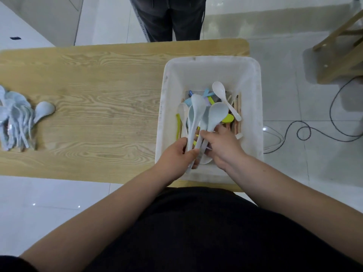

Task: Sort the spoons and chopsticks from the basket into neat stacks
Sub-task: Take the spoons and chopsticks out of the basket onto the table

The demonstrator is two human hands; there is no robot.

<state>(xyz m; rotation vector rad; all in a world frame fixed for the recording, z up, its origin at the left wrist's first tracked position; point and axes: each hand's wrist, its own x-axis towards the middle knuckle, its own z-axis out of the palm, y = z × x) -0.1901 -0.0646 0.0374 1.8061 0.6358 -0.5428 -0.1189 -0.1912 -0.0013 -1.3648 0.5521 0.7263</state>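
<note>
Head view, looking down: a bunch of pale blue plastic soup spoons (197, 111) stands fanned above the white rectangular plastic basket (259, 107), bowls pointing away from the person and handles gathered between both hands. The left hand (174, 156) has its fingers curled round the lower ends of the handles, thumb laid across the front, so the handles run through the fist and poke out just below it. The right hand (225, 147) comes in from the right, knuckles up, with thumb and forefinger closed in a pinch on the handles at the bunch's right side, just under the rightmost bowl; its other fingers reach down into the basket. Both forearms are bare and angle in toward the basket's near end.

Inside the basket lie a white plastic spoon (224, 97), yellow-green plastic spoons (227, 119) and light wooden chopsticks (238, 114) along the right wall. The basket sits at the right end of the pale wood-grain tabletop (98, 91). Well apart, at the tabletop's left end, lies a loose pile of pale blue spoons (17, 118).

Beyond the far edge stands a person in dark trousers (169, 16).
</note>
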